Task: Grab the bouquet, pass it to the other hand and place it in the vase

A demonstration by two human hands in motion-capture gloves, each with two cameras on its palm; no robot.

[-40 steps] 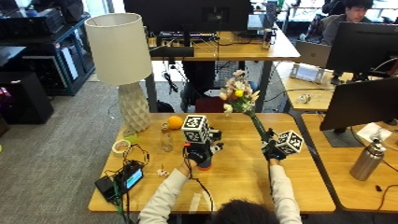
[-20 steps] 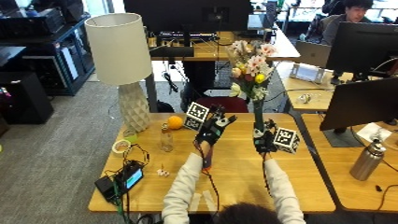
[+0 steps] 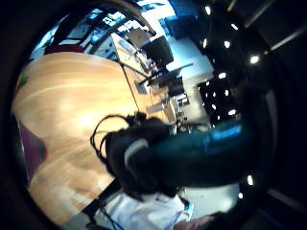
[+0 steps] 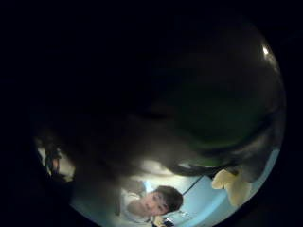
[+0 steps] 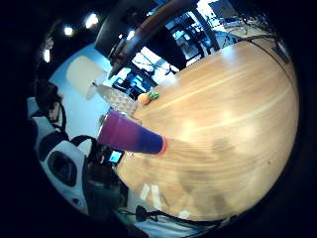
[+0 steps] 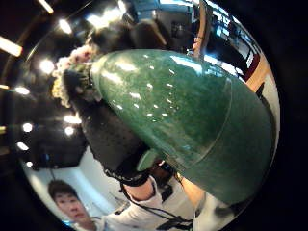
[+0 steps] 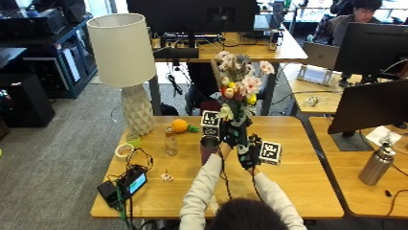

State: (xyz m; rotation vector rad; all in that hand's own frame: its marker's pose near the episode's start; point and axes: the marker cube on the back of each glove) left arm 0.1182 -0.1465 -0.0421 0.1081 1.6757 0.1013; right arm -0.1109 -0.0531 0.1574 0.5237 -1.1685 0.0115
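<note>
The bouquet (image 7: 237, 93) stands upright just beside the vase (image 7: 208, 146), its stem end held between both hands, and I judge the handover is in progress: the left hand (image 7: 228, 138) should close fully before the right hand (image 7: 249, 154) releases. Both hands have their fingers curled around the wrapped green stem. The flowers are pink, white and yellow.

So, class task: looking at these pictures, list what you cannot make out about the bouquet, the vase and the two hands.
- Bouquet stems, outside view: hidden behind the left hand and right hand.
- Which hand grips the bouquet, outside view: fingers overlap and are too small to tell.
- Vase opening, outside view: partly covered by the left hand.
- Left thumb side palm view: dark, a close green surface fills it.
</note>
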